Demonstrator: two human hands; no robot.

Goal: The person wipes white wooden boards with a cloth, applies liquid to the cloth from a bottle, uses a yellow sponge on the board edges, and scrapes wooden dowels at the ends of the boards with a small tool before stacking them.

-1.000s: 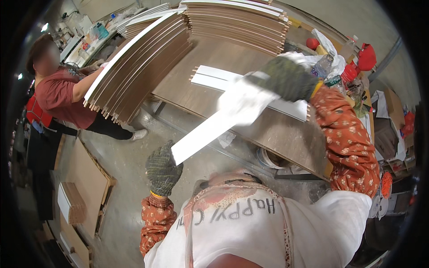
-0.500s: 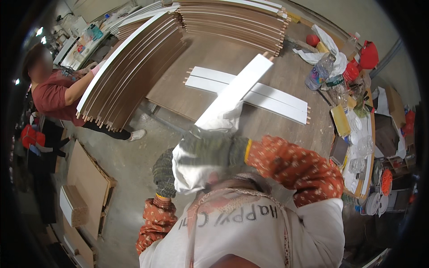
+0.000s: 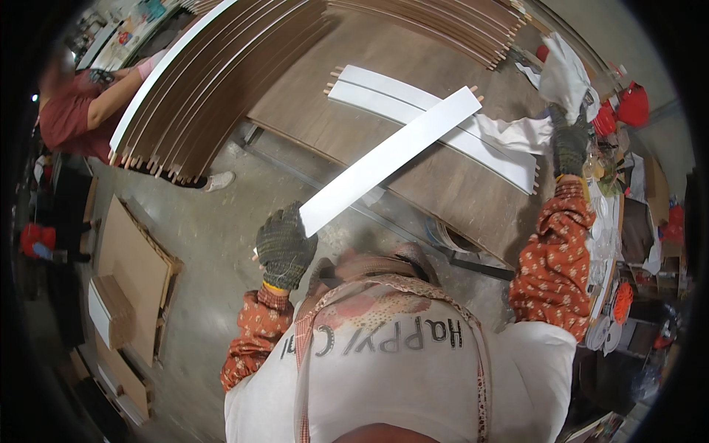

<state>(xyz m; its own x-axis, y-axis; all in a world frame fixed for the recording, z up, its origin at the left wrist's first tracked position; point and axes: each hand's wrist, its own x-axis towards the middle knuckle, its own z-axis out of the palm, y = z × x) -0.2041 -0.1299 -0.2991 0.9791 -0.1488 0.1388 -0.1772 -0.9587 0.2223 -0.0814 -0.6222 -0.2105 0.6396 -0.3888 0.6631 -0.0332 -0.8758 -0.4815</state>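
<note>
My left hand point(image 3: 286, 247), in a dark green knit glove, is closed round the near end of a white board point(image 3: 391, 159) with wooden dowels at its ends. The board slants away to the right, its far end lying across two white boards point(image 3: 436, 122) side by side on the table. My right hand point(image 3: 569, 144), gloved alike, is at the table's right side, closed on a white cloth point(image 3: 517, 135) that trails left over the boards' right end. Its fingertips are partly hidden beside a second white cloth point(image 3: 565, 74).
Brown-and-white boards point(image 3: 436, 26) are stacked at the back of the brown table point(image 3: 295, 111). At left a co-worker point(image 3: 74, 114) holds a thick bundle of boards point(image 3: 214, 81). Red containers point(image 3: 633, 105) and clutter line the right edge. Panels point(image 3: 136, 273) lie on the floor at left.
My right hand has swung from in front of my chest to the table's right side, taking the white cloth off the board. My left hand keeps the board's near end, now lower and uncovered.
</note>
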